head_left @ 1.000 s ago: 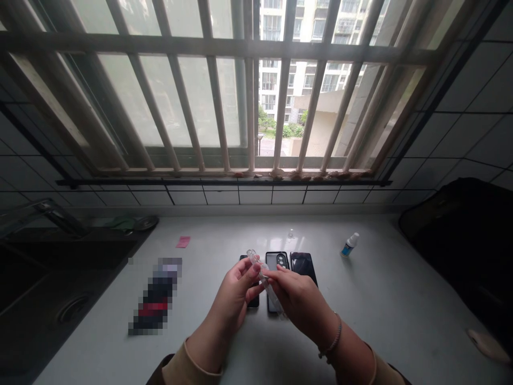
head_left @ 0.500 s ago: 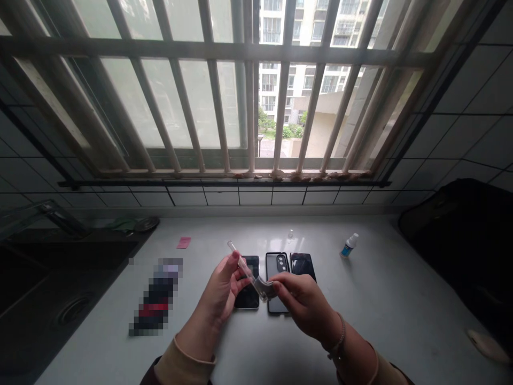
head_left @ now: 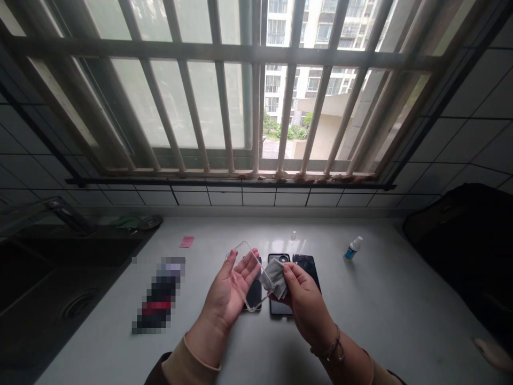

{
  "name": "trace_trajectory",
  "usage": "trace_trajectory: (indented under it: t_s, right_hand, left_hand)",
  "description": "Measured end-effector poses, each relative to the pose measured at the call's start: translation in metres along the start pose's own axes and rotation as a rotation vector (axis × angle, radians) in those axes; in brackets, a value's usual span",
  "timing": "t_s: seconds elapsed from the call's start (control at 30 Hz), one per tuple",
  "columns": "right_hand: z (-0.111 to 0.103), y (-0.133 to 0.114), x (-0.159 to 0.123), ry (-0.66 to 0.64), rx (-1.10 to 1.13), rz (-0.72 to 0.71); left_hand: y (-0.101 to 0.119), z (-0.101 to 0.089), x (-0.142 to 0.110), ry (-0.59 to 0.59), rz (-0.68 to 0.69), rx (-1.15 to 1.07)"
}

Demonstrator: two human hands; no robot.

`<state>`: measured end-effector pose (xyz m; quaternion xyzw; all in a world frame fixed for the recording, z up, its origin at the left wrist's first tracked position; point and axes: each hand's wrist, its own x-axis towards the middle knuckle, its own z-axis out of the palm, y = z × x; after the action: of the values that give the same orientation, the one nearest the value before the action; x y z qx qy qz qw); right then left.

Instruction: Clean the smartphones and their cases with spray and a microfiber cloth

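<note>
A clear phone case (head_left: 249,308) is held tilted above the counter, its edge between the thumb and fingers of my left hand (head_left: 230,283). The palm shows through the transparent back. My right hand (head_left: 302,291) pinches a small grey cloth (head_left: 276,275) with a zigzag edge, right beside the case's right edge. Below the hands lie a dark phone (head_left: 254,291), partly covered by the case and fingers, and a black-rimmed phone case (head_left: 279,307) with a round camera cutout. Another dark phone (head_left: 305,263) is partly hidden behind my right hand.
A small spray bottle (head_left: 352,248) stands at the right, and a tiny clear cap (head_left: 294,235) sits behind the phones. To the left are a pink paper (head_left: 186,241), a blurred-out item (head_left: 159,297) and the sink (head_left: 76,305). A black bag (head_left: 465,240) occupies the right side.
The clear case has turned from edge-on to showing its flat face. The grey cloth has come out beside it in my right hand, and the view has shifted slightly.
</note>
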<state>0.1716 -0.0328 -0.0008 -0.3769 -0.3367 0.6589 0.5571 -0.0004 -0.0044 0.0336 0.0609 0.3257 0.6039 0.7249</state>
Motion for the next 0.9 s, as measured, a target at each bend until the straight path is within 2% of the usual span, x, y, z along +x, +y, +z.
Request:
trace_trajectory:
  t_s: [0.1,0.23,0.3,0.43,0.5,0.63,0.7,0.73,0.83,0.9]
  right_hand:
    - [-0.003,0.008,0.003,0.065,-0.061,-0.020]
    - [-0.007,0.009,0.004,0.098,-0.170,-0.027]
    - [-0.010,0.003,0.004,0.147,-0.288,-0.123]
    - [-0.019,-0.015,0.005,0.298,-0.668,-0.384]
    - [-0.023,-0.023,0.004,0.350,-0.809,-0.493]
    - [-0.029,-0.028,0.002,0.389,-0.929,-0.725]
    - [-0.029,-0.027,0.001,0.330,-0.991,-0.828]
    - [-0.029,-0.027,0.001,0.256,-1.025,-0.874]
    - [-0.026,-0.026,0.002,-0.055,-1.076,-0.959]
    - [-0.024,-0.026,0.004,-0.204,-1.066,-0.972]
  left_hand:
    - [0.003,0.001,-0.004,-0.117,-0.003,-0.055]
    - [0.001,-0.001,-0.004,-0.181,-0.020,-0.001]
    - [-0.001,-0.003,-0.005,-0.210,-0.015,0.045]
    - [-0.004,-0.003,-0.010,-0.302,-0.025,0.144]
    - [-0.007,-0.003,-0.015,-0.347,-0.069,0.216]
    - [-0.018,-0.005,-0.023,-0.435,-0.216,0.365]
    - [-0.025,-0.006,-0.025,-0.482,-0.279,0.416]
    - [-0.028,-0.006,-0.026,-0.506,-0.291,0.428]
    - [-0.033,-0.006,-0.026,-0.550,-0.251,0.436]
    - [-0.033,-0.005,-0.025,-0.534,-0.207,0.431]
